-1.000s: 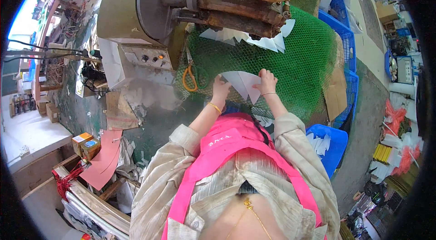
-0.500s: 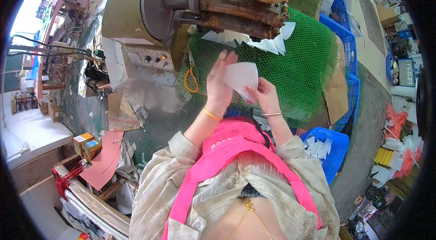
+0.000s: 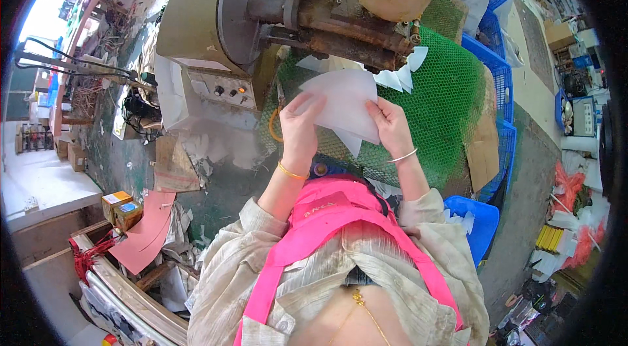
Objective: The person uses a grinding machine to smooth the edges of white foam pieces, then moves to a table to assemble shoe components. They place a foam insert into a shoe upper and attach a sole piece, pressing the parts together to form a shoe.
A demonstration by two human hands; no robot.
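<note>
Both hands have risen since the earlier frame, lifting the white sheets closer to the rusty press. That grey machine [image 3: 261,25] is the biggest thing in view; just below its rusty shaft spreads the green mesh [image 3: 445,97], with loose white cut pieces [image 3: 399,74] lying under the shaft's end. In front of the machine, the stack of white sheets [image 3: 343,104] is held above the mesh. The left hand [image 3: 297,130] pinches its left edge, thumb on top; the right hand [image 3: 391,127] grips the right edge, fingers apparently curled beneath, though they are hidden.
</note>
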